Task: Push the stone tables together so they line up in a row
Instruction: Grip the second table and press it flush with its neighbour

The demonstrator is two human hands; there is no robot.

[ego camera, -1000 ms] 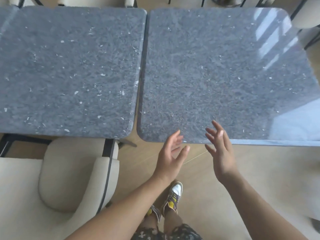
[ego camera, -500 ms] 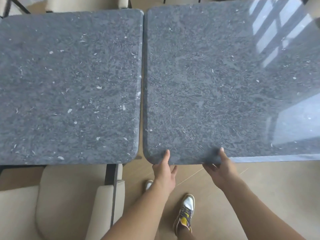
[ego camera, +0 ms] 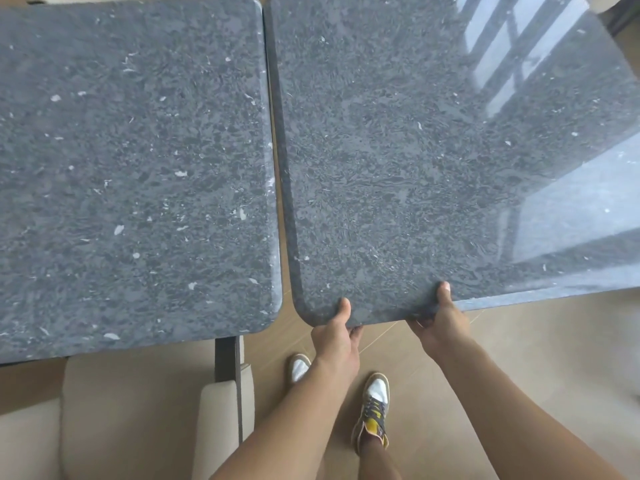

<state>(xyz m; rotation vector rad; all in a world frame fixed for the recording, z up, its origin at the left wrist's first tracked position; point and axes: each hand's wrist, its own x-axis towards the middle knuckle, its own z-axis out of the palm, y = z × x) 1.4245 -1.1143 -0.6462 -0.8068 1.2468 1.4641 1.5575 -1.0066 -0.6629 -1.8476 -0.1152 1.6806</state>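
Note:
Two dark grey speckled stone tables stand side by side. The left table (ego camera: 131, 168) and the right table (ego camera: 433, 150) are parted by a narrow gap that widens toward me. The right table sits slightly turned, its near edge rising to the right. My left hand (ego camera: 337, 336) grips the right table's near edge close to its near-left corner, thumb on top and fingers underneath. Further right on the same edge, my right hand (ego camera: 441, 323) holds on in the same way.
A beige upholstered chair (ego camera: 138, 417) with a dark frame is tucked under the left table's near side. My feet in white and yellow shoes (ego camera: 374, 407) stand on the wooden floor (ego camera: 519, 358) between chair and right table. Window glare covers the right table's far right.
Both hands went from open in the air to gripping the right table's near edge. The view has moved closer over the tables, and the gap now looks wedge-shaped.

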